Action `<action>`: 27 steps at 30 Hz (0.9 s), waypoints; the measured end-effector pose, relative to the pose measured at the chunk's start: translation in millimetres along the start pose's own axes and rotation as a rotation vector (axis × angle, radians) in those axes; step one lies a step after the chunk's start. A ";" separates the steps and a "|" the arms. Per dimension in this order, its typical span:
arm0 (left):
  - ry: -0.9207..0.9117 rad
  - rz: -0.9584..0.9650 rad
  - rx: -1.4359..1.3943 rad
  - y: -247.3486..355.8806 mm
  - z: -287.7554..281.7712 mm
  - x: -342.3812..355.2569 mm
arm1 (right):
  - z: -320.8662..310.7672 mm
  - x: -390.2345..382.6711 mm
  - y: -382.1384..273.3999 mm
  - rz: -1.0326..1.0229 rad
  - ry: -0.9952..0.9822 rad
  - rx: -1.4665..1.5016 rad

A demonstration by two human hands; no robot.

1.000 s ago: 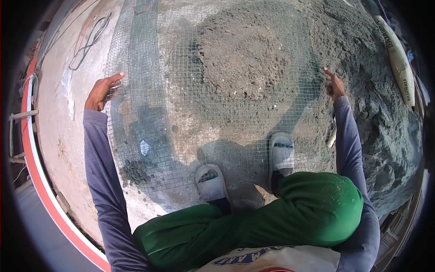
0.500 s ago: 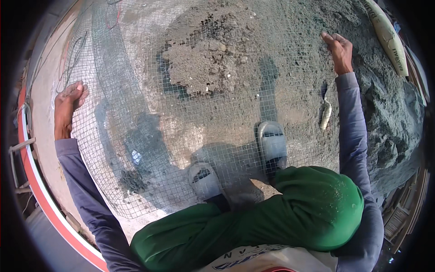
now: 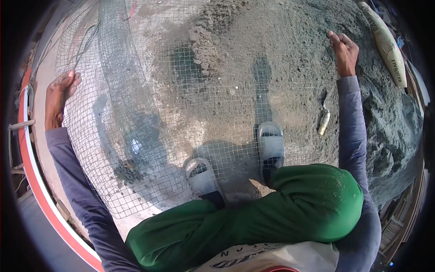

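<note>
i had the wire mesh sheet (image 3: 181, 113) stretched over the sand pile (image 3: 290, 54), left hand (image 3: 56, 97) curled on its left edge, right hand (image 3: 344, 52) pinching the right edge. i judged level, even shaking with both grips firm worked best.

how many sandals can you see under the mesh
2. The left sandal sits lower, near the green trousers; the right sandal stands a bit further up. Both show through the wire mesh held by each hand.
</note>
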State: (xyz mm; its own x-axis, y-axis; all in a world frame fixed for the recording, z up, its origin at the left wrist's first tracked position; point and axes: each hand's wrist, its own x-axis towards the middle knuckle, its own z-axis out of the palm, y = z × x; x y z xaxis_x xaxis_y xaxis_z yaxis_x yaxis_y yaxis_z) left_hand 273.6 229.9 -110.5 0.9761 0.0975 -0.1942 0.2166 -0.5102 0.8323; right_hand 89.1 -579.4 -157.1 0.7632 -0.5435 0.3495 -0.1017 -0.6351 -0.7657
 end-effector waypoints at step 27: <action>1.033 0.343 -0.230 -178.9 -224.2 -236.0 | 68.8 -170.3 -212.0 0.071 -0.602 0.939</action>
State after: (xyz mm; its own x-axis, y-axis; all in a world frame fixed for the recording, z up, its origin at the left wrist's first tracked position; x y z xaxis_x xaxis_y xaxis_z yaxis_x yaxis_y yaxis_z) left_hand 8.6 489.7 -97.2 0.5077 0.7006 0.5013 -0.1743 -0.4863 0.8562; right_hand 24.7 -314.4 -91.4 0.9852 -0.0464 0.1650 0.1709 0.1917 -0.9665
